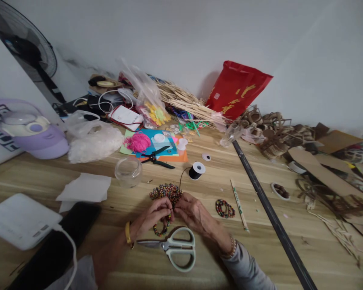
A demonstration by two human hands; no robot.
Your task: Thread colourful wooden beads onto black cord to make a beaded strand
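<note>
My left hand (157, 211) is closed in a pinch at a string of small multicoloured beads (161, 231), whose loop hangs below the fingers. My right hand (196, 211) is pinched close beside it, at the dark cord end; the fingertips nearly meet, so the exact grip is partly hidden. Just beyond the hands lies a heap of strung beads (166, 191). Black cord runs from a white-ended spool (197, 170) down to the beads by my right hand. Scissors with pale green handles (181, 247) lie nearest me, below both hands.
A coiled bead bracelet (225, 208) and a patterned stick (239, 205) lie to the right. Pruning shears (157, 157), a clear jar (128, 172) and pink yarn (137, 141) stand farther back. At left are a white power bank (22, 220) and paper (86, 187).
</note>
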